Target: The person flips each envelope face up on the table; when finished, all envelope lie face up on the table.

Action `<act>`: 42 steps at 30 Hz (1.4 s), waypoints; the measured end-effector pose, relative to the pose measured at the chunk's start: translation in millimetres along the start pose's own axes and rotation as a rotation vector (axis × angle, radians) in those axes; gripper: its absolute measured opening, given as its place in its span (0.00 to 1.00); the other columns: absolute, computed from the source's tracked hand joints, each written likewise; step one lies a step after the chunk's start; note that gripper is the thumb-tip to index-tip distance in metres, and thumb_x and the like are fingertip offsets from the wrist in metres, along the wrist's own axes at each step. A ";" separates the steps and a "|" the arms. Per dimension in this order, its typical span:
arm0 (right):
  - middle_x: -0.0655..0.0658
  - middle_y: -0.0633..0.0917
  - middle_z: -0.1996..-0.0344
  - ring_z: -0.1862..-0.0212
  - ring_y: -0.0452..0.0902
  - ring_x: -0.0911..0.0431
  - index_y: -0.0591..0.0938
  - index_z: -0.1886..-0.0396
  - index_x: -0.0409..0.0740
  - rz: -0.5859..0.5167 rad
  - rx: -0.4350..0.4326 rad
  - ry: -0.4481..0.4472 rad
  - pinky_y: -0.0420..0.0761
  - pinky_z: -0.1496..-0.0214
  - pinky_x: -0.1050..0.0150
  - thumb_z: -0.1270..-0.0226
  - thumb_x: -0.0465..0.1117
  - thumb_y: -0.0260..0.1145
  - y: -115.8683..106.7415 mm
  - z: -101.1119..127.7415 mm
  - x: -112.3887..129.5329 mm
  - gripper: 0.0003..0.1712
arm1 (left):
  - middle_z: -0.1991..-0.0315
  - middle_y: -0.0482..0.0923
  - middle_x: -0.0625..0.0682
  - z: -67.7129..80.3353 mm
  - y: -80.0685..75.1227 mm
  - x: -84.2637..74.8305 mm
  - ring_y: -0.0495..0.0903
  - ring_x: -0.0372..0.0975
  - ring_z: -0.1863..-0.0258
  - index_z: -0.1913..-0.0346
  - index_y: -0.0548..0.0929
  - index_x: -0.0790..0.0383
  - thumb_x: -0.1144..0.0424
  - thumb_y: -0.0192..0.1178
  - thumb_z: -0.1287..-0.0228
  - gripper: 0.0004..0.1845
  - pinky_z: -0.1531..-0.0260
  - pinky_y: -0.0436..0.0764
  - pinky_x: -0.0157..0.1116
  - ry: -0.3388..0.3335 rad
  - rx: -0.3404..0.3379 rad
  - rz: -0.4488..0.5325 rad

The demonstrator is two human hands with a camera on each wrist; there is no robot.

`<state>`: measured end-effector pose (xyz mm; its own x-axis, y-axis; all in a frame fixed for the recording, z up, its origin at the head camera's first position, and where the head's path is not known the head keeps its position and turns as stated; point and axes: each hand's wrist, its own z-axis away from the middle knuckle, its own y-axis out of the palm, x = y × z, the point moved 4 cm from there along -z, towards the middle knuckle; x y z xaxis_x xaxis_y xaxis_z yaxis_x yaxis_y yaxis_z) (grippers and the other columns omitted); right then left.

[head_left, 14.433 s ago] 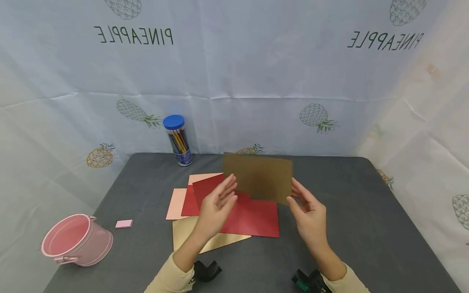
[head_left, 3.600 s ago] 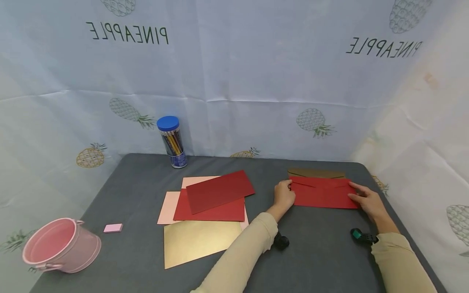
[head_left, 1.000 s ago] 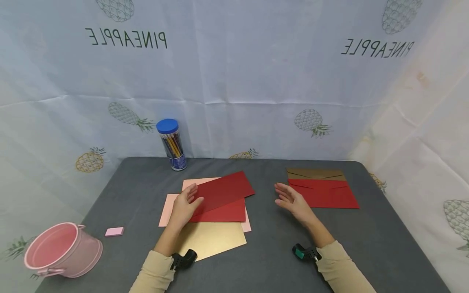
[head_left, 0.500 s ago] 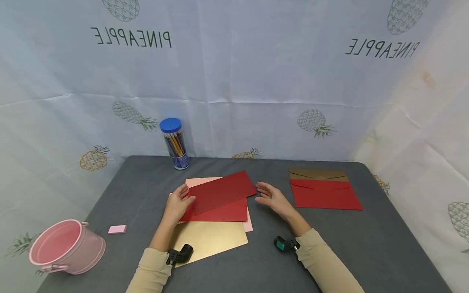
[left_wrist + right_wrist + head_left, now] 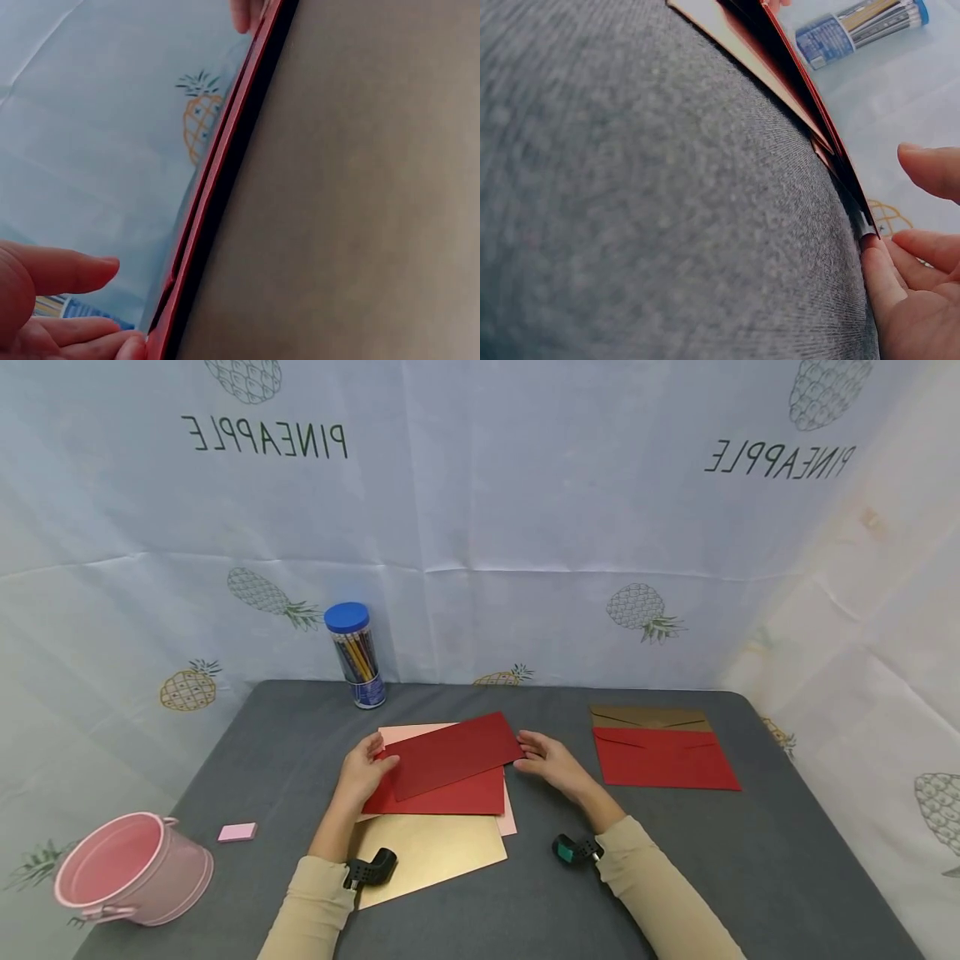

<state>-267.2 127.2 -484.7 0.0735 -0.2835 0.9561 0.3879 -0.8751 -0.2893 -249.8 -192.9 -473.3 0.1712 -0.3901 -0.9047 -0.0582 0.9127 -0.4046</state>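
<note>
A dark red envelope (image 5: 450, 753) lies askew on top of a pile in the middle of the grey table (image 5: 660, 877). My left hand (image 5: 378, 752) is at its left end and my right hand (image 5: 525, 753) at its right end. In the left wrist view the left hand (image 5: 112, 307) touches the envelope's edge (image 5: 217, 172) with a fingertip, thumb held off it. In the right wrist view the right hand (image 5: 889, 202) has fingertips at the envelope's corner (image 5: 810, 97), thumb apart above. That end sits slightly raised off the sheets below.
Under the top envelope lie another red envelope (image 5: 457, 797), pink sheets (image 5: 408, 732) and a gold one (image 5: 431, 856). At the right, a red envelope (image 5: 663, 760) overlaps a brown one (image 5: 648, 718). A pencil jar (image 5: 356, 656) stands at the back; a pink bucket (image 5: 127, 870) and eraser (image 5: 237, 832) are left.
Earlier both hands laid a red envelope on the brown one at the right. In the last second the right hand crossed left to the top envelope's right end; the left stayed at its left end.
</note>
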 end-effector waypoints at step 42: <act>0.29 0.68 0.35 0.35 0.66 0.40 0.62 0.32 0.29 -0.116 -0.138 0.032 0.76 0.40 0.57 0.35 0.28 0.59 4.5 -10.4 -2.2 0.32 | 0.32 0.60 0.67 3.2 6.9 -0.7 0.58 0.57 0.32 0.31 0.57 0.71 0.70 0.55 0.34 0.31 0.32 0.60 0.51 0.043 -0.005 -0.013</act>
<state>-275.2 119.7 -488.5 0.0049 -0.1879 0.9822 0.2620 -0.9476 -0.1826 -247.2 -186.0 -475.0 0.1292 -0.4066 -0.9044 -0.0613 0.9071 -0.4165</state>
